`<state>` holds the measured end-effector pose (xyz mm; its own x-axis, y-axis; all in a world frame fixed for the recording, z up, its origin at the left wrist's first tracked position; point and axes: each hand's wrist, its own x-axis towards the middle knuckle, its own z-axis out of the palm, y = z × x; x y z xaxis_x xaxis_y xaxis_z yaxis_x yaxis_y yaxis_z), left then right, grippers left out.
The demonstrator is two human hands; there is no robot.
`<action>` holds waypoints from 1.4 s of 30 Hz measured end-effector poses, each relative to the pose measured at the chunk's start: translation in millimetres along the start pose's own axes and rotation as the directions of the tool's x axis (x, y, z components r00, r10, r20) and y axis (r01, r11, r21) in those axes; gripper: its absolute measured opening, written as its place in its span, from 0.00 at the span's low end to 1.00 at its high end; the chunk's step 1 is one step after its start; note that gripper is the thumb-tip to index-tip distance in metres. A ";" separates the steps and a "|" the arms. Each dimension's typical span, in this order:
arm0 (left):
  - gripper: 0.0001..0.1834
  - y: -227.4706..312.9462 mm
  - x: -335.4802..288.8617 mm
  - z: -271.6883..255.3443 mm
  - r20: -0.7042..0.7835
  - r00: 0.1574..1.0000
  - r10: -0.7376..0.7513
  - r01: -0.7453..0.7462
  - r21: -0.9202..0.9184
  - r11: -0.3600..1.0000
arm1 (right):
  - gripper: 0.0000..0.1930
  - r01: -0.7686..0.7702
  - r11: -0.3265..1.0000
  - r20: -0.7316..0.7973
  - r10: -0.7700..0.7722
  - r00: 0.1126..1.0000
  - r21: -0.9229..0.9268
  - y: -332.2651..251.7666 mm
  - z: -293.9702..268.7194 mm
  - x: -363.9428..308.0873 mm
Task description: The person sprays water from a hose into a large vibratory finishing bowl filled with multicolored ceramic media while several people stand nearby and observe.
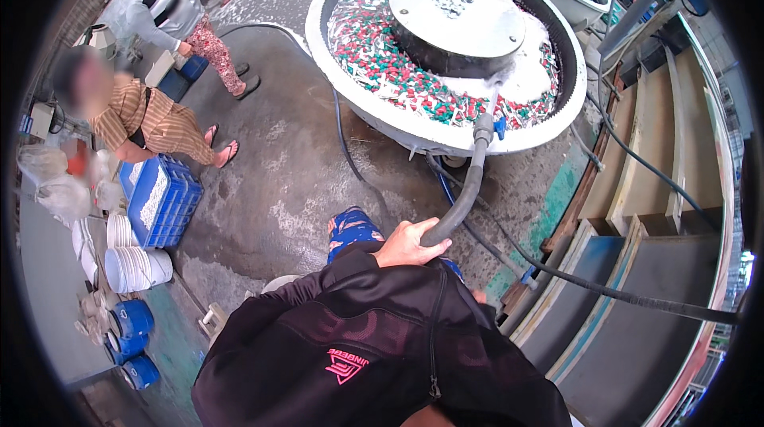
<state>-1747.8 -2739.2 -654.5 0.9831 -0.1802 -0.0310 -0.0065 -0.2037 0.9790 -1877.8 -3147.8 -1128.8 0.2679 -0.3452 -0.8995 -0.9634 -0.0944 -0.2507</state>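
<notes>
My left hand (408, 245) is closed around a thick grey hose (469, 188) in front of my body. The hose rises to a nozzle with a blue valve handle (500, 128). Water sprays from its tip into a large round white tub (342, 101). Small red, green and white pieces (398, 81) fill the tub around a raised centre with a round metal lid (458, 13). White foam (521, 73) covers the pieces on the right side. Of my right hand (479, 296), only a blurred sliver shows beside my dark jacket; its fingers are hidden.
Two people are at the left, one bending by a blue crate (171, 202) of white pieces, one walking behind. White buckets (137, 269) and blue drums (131, 322) stand nearby. Long troughs (637, 284) line the right. Cables (342, 136) cross the wet floor. Another tub (593, 9) stands beyond.
</notes>
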 end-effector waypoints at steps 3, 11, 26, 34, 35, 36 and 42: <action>0.12 -11.0 -10.9 -12.8 -0.061 0.997 -0.054 0.055 0.014 0.998 | 0.12 0.303 0.896 0.100 -0.286 0.953 -0.323 -16.1 10.4 -59.7; 0.17 -19.3 -7.3 -82.2 0.016 0.991 -0.134 0.134 -0.046 0.990 | 0.12 0.109 0.990 0.061 -0.104 0.993 -0.088 -87.5 47.0 -148.3; 0.11 -40.9 -48.7 -193.1 0.119 0.985 -0.127 0.144 -0.157 0.977 | 0.16 0.293 0.953 0.148 -0.301 0.942 0.074 -155.0 183.1 -232.4; 0.16 -34.6 -34.6 -210.6 0.215 0.962 0.166 -0.145 -0.111 0.983 | 0.11 0.208 0.976 -0.062 -0.212 0.975 -0.064 -80.2 220.2 -254.1; 0.14 -29.6 -31.2 -209.5 0.196 0.966 0.169 -0.150 -0.110 0.983 | 0.11 0.223 0.975 -0.051 -0.223 0.973 -0.015 -76.9 222.8 -258.1; 0.14 -28.2 -27.7 -208.0 0.208 0.966 0.153 -0.127 -0.134 0.983 | 0.11 0.237 0.971 -0.039 -0.235 0.971 0.033 -74.5 222.9 -261.7; 0.08 -20.8 -21.9 -201.0 0.210 0.978 0.017 0.032 -0.229 0.973 | 0.13 0.137 0.953 -0.040 -0.131 0.991 0.272 -74.0 208.9 -274.6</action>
<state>-1732.5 -2537.6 -633.8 0.9225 -0.3819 -0.0555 0.0670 0.0169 0.9976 -1879.7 -2851.0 -938.0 0.3914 -0.3671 -0.8438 -0.8806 0.1168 -0.4592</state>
